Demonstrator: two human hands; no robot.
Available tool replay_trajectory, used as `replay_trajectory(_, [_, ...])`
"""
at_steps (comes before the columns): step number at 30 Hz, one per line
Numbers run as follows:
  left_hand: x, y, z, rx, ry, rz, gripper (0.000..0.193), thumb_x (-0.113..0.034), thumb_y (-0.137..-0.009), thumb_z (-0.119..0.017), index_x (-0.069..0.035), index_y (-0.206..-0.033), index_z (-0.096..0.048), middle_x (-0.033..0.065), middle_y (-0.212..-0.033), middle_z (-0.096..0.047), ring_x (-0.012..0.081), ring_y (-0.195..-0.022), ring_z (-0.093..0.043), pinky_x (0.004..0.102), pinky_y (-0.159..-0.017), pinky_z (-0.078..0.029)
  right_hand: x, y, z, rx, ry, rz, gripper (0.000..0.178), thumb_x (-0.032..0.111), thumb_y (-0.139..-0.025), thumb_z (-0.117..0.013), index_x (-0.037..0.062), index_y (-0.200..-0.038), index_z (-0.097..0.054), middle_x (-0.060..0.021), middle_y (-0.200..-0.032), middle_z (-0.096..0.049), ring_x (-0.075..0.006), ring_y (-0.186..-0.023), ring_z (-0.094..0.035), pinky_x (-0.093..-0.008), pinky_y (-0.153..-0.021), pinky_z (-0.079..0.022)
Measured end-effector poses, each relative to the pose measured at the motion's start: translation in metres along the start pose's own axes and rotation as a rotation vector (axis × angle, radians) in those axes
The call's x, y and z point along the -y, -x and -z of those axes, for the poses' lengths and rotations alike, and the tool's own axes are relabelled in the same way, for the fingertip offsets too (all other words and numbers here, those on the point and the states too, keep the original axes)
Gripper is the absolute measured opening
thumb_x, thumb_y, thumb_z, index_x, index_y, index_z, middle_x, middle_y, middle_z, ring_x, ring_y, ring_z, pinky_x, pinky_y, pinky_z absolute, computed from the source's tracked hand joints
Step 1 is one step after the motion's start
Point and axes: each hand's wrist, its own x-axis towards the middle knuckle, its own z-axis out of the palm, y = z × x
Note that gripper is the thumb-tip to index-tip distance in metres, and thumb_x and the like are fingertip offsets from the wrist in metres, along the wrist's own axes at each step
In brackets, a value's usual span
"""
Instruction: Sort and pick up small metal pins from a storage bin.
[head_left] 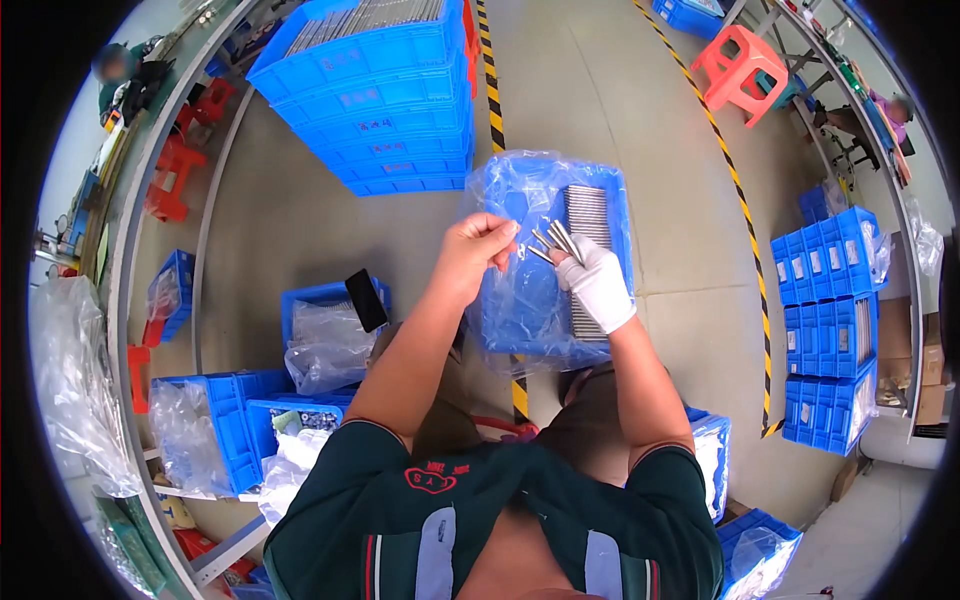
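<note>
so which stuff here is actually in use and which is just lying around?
In use: metal pins in the gloved right hand; bare left hand on the plastic liner; blue tray.

Lying about: stacked blue crates; orange stool; black phone.

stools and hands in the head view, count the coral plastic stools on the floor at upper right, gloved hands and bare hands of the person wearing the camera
coral plastic stool: 1
gloved right hand, holding a few metal pins: 1
bare left hand, pinching the clear bag lining the blue bin: 1
total: 3
</note>
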Motion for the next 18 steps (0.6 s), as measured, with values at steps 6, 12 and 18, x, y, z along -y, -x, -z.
replay_trajectory(6, [0.0038, -0.0027, 0.0029, 0.158, 0.224, 0.083, 0.014, -0.015, -0.079, -0.061, -0.002, -0.079, -0.058, 0.0042, -0.065, -0.055, 0.0090, -0.053, -0.048, 0.0226, -0.049, -0.039, 0.0017, 0.0025, 0.0041, 0.169, -0.285, -0.158, 0.013, 0.014, -0.082, -0.054, 0.0026, -0.076, -0.054, 0.0015, -0.055, -0.045, -0.0050, -0.051, -0.039, -0.0220, -0.046, -0.034])
replay_trajectory(12, [-0.0016, 0.0007, 0.0004, 0.154, 0.037, 0.070, 0.013, -0.014, -0.078, -0.061, -0.002, -0.080, -0.059, 0.0028, -0.066, -0.055, 0.0088, -0.054, -0.048, 0.0229, -0.050, -0.039, 0.0046, 0.0016, 0.0094, 0.222, -0.325, -0.206, 0.014, 0.014, -0.082, -0.055, 0.0027, -0.074, -0.053, 0.0021, -0.055, -0.044, -0.0048, -0.050, -0.038, -0.0214, -0.045, -0.032])
replay_trajectory(18, [-0.0048, -0.0016, 0.0059, 0.091, -0.045, 0.046, 0.013, -0.013, -0.077, -0.063, -0.002, -0.084, -0.060, 0.0023, -0.070, -0.057, 0.0073, -0.059, -0.049, 0.0212, -0.055, -0.039, -0.0009, 0.0010, 0.0054, 0.217, -0.391, -0.244, 0.017, 0.016, -0.083, -0.055, 0.0032, -0.072, -0.053, 0.0024, -0.055, -0.044, -0.0051, -0.049, -0.037, -0.0211, -0.044, -0.030])
